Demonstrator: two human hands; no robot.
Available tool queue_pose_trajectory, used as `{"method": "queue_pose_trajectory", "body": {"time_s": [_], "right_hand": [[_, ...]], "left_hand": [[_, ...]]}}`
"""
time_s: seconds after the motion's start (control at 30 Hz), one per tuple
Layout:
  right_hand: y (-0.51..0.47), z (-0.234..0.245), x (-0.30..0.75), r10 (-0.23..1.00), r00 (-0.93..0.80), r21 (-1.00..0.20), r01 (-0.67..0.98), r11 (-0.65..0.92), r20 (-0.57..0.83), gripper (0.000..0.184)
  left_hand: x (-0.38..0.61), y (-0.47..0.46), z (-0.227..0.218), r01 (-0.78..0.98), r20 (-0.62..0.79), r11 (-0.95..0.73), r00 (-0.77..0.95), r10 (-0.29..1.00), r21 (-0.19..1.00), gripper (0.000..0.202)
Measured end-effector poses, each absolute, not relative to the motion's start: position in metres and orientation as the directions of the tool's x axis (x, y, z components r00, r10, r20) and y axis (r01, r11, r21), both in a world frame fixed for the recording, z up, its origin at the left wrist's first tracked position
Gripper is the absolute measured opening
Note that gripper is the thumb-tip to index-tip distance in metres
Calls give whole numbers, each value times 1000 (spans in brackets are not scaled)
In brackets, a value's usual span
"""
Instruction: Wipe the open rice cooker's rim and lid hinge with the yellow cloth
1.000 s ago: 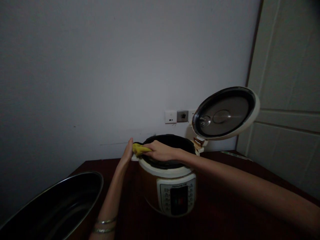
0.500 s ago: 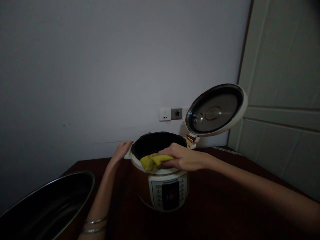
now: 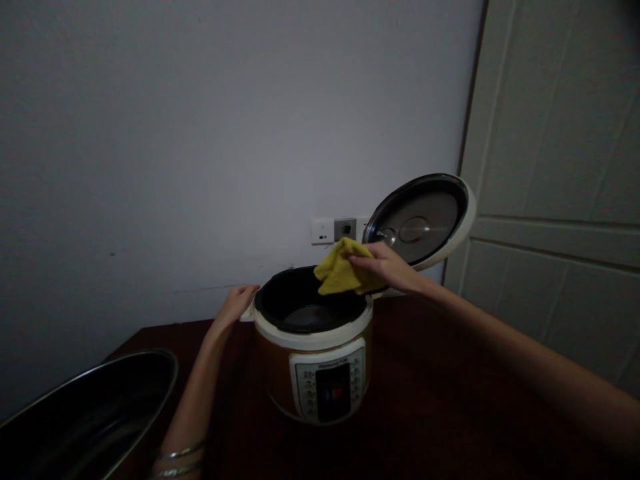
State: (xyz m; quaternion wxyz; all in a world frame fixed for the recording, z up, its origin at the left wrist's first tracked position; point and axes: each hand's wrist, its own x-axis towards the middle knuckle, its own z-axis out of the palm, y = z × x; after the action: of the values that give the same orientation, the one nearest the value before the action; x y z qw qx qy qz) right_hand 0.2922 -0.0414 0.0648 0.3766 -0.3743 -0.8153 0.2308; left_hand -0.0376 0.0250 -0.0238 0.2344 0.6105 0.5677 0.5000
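An electric pressure cooker with a white rim and a front control panel stands upright, its round lid raised at the right. Inside is a dark pot. My right hand is closed on a yellow cloth, which hangs bunched over the back right of the pot's opening. At the cooker's left side, my left hand is closed around the pale side handle; its fingertips are partly hidden.
A large dark pan with a shiny rim sits at the lower left. The dark red table meets the wall, where sockets are mounted behind the cooker. A panelled door stands at the right.
My right hand has lifted the yellow cloth from the cooker's front rim up and back towards the lid. My left hand stays at the side handle. The view has shifted slightly.
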Motion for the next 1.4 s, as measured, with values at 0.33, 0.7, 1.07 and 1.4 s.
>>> {"method": "queue_pose_trajectory", "body": {"time_s": [0.33,0.7,1.07,1.4], "right_hand": [[64,86,232,727,-556,141,822,551,402,35],[72,48,253,859,-482,101,876,471,170,37],[1,38,263,904,-313,63,949,308,293,27],[-89,35,257,885,-316,-13,940,340,342,25]], "left_hand": [[-34,17,-14,487,339,-228,-154,928,843,30],[-38,22,-20,455,331,-225,-166,929,861,35],[-39,25,-21,448,333,-228,-171,927,865,33],[-40,27,-23,456,322,-212,-178,930,864,38]]}}
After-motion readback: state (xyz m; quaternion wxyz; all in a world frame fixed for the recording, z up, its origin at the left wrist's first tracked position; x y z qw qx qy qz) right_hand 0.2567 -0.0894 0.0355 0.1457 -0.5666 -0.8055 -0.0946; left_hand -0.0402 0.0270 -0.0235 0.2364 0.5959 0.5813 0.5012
